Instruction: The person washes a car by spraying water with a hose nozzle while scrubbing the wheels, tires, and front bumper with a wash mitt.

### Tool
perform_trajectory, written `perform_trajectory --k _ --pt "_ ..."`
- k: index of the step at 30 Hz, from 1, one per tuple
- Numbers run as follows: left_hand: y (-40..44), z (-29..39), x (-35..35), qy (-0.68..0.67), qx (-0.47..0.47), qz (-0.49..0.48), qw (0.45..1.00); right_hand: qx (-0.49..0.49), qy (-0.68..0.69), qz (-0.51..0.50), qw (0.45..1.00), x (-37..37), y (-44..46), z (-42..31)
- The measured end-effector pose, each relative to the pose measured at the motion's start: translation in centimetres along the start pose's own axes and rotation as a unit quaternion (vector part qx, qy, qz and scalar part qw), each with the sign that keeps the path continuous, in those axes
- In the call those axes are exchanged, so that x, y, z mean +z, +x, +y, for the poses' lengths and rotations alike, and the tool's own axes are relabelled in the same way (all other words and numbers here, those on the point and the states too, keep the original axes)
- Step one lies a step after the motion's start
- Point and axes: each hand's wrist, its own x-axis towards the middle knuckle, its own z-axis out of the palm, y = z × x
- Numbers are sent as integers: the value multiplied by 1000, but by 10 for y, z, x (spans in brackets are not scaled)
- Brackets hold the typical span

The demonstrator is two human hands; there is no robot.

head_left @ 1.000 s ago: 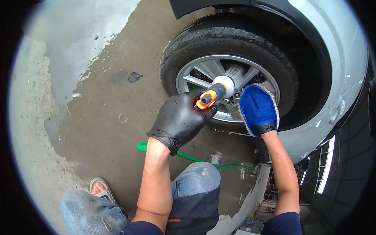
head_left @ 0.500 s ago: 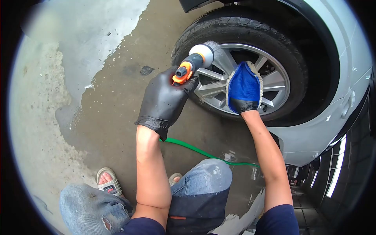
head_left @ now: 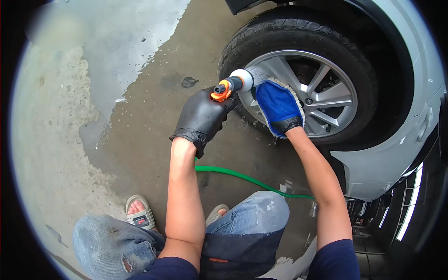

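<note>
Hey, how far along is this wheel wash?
The prep looks done: the right hand wears the blue mesh mitt with pale pile edging. In hand: the black-gloved left hand sprays the silver spoked rim with the orange, black and white nozzle, beside the mitt. Probably left: the rim's far-side spokes and the black rubber tire, though their cleanliness is hard to judge.

Glossy metallic wheel rim (head_left: 343, 98)

We have the wheel (head_left: 329, 101) before us, on the car (head_left: 368, 173) at right; the hose (head_left: 234, 173) lies on the floor (head_left: 144, 140) between the wheel and our knees (head_left: 268, 210).
</note>
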Motion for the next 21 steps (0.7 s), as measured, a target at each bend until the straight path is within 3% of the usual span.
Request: perform_trajectory --k 3,8,11,13,15,17,18,19,21 --pt "-3 3 0 10 20 10 1000 -27 60 -38 997 43 18 7" --pt "-2 4 6 24 26 22 999 92 76 -39 992 19 3 2" --pt "2 0 4 28 37 23 999 26 -6 0 1000 22 -4 8" --pt "0 7 5 25 26 20 999 133 12 -64 989 17 12 -7" --pt "0 8 7 21 14 26 999 163 67 -57 983 57 27 -9" --pt "5 -1 10 16 59 20 998 176 86 41 980 93 41 -15" --pt "6 -4 9 39 59 21 997 180 96 31 978 73 46 -20" --pt "4 -7 9 44 50 20 998 206 124 -121 963 51 44 -20" --pt "3 -3 8 16 52 18 998 171 84 -68 979 44 29 -18"
